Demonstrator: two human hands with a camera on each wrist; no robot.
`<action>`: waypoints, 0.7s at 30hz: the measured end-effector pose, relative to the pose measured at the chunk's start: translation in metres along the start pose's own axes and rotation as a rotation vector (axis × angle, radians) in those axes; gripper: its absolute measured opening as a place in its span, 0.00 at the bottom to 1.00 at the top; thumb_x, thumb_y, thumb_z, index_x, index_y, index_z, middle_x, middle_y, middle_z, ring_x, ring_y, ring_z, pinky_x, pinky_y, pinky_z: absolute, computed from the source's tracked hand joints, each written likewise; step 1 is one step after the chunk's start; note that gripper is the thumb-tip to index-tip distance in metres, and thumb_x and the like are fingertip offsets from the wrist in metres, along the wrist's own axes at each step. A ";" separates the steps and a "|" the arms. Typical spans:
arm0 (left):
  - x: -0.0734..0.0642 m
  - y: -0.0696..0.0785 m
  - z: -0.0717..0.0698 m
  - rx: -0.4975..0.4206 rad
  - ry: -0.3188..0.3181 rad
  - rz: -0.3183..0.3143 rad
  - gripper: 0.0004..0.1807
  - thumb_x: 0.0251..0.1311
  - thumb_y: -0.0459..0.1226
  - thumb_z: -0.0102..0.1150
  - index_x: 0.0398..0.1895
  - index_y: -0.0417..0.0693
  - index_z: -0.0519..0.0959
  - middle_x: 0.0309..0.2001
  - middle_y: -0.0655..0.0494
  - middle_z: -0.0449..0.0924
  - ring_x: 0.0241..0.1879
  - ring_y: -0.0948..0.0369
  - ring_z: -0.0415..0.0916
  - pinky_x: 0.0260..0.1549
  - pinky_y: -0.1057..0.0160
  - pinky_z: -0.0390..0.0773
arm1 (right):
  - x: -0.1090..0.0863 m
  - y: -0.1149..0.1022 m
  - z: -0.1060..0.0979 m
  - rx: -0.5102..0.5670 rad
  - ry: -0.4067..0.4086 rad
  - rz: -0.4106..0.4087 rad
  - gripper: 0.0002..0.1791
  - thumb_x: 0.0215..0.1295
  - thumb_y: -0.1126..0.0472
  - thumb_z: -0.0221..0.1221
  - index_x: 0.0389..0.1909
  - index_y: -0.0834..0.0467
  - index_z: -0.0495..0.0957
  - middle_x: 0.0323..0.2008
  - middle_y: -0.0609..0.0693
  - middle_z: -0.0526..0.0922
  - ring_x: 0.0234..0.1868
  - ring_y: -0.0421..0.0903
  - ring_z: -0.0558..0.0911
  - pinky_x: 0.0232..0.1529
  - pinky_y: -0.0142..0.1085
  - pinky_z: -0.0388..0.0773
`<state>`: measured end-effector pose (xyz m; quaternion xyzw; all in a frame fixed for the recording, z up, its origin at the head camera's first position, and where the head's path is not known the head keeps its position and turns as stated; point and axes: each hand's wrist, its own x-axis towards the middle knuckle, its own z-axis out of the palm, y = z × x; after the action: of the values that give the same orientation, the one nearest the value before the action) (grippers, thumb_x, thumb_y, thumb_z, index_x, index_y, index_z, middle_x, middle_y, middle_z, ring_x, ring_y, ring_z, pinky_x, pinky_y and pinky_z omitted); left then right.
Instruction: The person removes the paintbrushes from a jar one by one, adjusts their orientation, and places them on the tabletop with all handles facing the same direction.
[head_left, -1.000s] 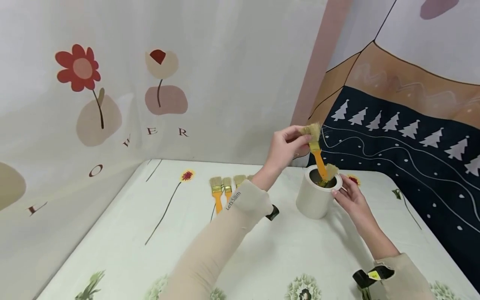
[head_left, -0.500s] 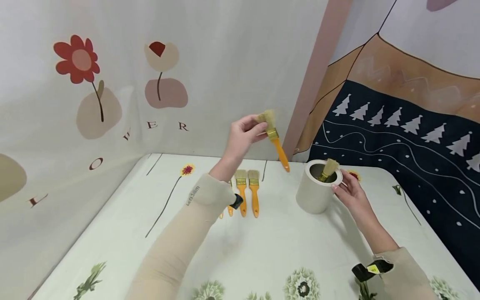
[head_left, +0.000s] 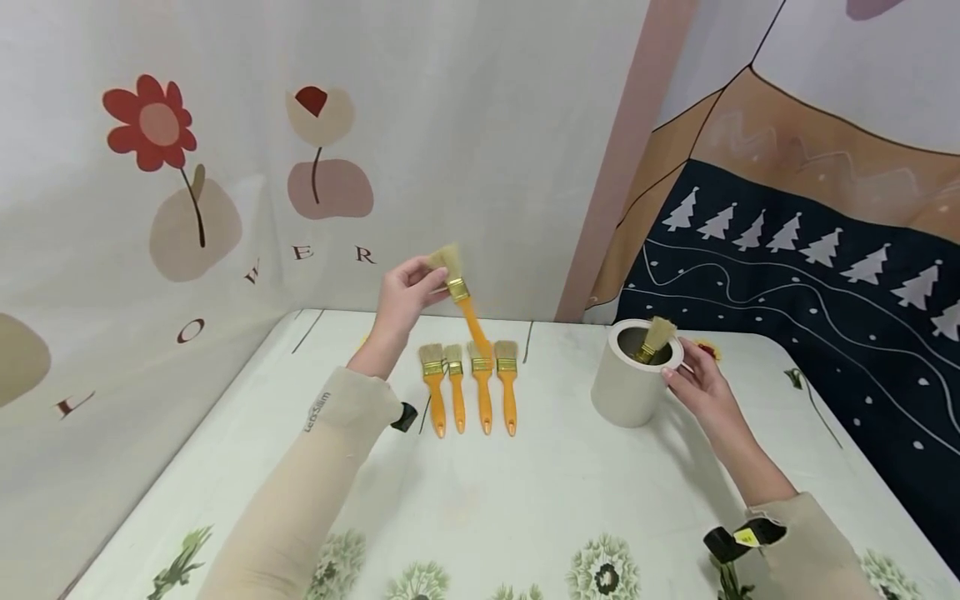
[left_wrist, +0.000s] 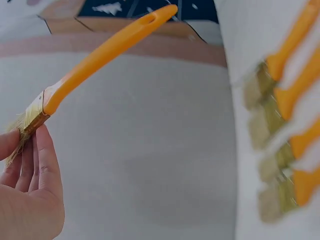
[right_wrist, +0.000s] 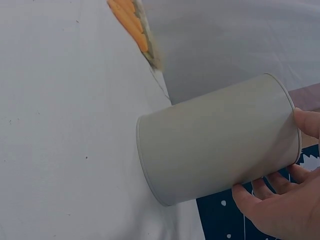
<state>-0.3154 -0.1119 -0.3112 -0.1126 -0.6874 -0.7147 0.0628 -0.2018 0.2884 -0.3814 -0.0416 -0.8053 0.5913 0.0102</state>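
Note:
My left hand [head_left: 405, 298] pinches a paintbrush [head_left: 471, 321] by its pale bristles, the orange handle slanting down to the right. In the left wrist view this brush [left_wrist: 95, 62] is held between thumb and fingers. Under the handle's tip, several more paintbrushes [head_left: 508, 387] lie side by side on the table, bristles away from me. My right hand [head_left: 701, 392] grips the upper side of a whitish cylindrical canister [head_left: 626, 396], thumb near the rim. One more brush [head_left: 656, 337] stands in the canister, bristles up, its handle hidden inside.
The table [head_left: 480, 508] wears a white cloth printed with flowers. Behind it hangs a pale printed curtain [head_left: 480, 167], and a dark cloth with white trees [head_left: 787, 275] covers the right side. The canister stands near the table's back right.
My left hand has lifted the paintbrush out of the canister and carried it left, over the row of brushes. The right hand stays at the canister.

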 end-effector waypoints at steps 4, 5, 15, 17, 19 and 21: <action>-0.002 -0.015 -0.022 0.086 0.042 -0.072 0.21 0.71 0.38 0.57 0.61 0.35 0.73 0.44 0.57 0.81 0.38 0.72 0.82 0.48 0.69 0.84 | 0.000 0.001 0.000 0.008 -0.002 0.005 0.45 0.76 0.47 0.51 0.81 0.52 0.35 0.81 0.55 0.39 0.80 0.58 0.48 0.71 0.28 0.66; -0.002 -0.019 -0.028 0.107 0.053 -0.089 0.21 0.71 0.39 0.56 0.62 0.36 0.73 0.46 0.56 0.81 0.39 0.73 0.82 0.48 0.69 0.84 | 0.000 0.001 0.000 0.010 -0.002 0.006 0.45 0.76 0.47 0.51 0.81 0.51 0.35 0.81 0.55 0.39 0.80 0.57 0.48 0.72 0.29 0.65; -0.005 -0.056 -0.068 0.253 0.128 -0.249 0.23 0.73 0.41 0.53 0.65 0.37 0.71 0.62 0.37 0.76 0.40 0.74 0.79 0.57 0.62 0.81 | 0.002 0.004 0.001 0.001 0.000 0.043 0.45 0.76 0.46 0.51 0.81 0.50 0.34 0.81 0.53 0.39 0.81 0.56 0.48 0.75 0.41 0.59; -0.005 -0.063 -0.073 0.258 0.135 -0.289 0.23 0.73 0.41 0.53 0.66 0.38 0.71 0.64 0.37 0.75 0.39 0.73 0.79 0.58 0.61 0.81 | 0.002 0.004 0.001 0.003 0.000 0.040 0.45 0.76 0.46 0.51 0.81 0.50 0.34 0.81 0.53 0.39 0.81 0.56 0.48 0.75 0.41 0.59; -0.004 -0.070 -0.078 0.267 0.140 -0.321 0.24 0.73 0.41 0.53 0.67 0.38 0.70 0.64 0.37 0.74 0.38 0.74 0.79 0.59 0.62 0.80 | 0.002 0.004 0.001 0.004 0.002 0.039 0.45 0.76 0.45 0.51 0.81 0.50 0.34 0.82 0.53 0.39 0.81 0.55 0.48 0.75 0.40 0.60; -0.003 -0.077 -0.082 0.267 0.145 -0.349 0.24 0.73 0.40 0.52 0.68 0.38 0.69 0.65 0.36 0.74 0.37 0.74 0.79 0.56 0.66 0.81 | 0.003 0.004 0.001 0.010 0.002 0.035 0.45 0.76 0.46 0.51 0.81 0.49 0.34 0.82 0.53 0.39 0.81 0.55 0.48 0.74 0.39 0.60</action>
<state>-0.3377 -0.1899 -0.3887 0.0689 -0.7785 -0.6239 0.0021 -0.2046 0.2893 -0.3855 -0.0561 -0.8016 0.5952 0.0010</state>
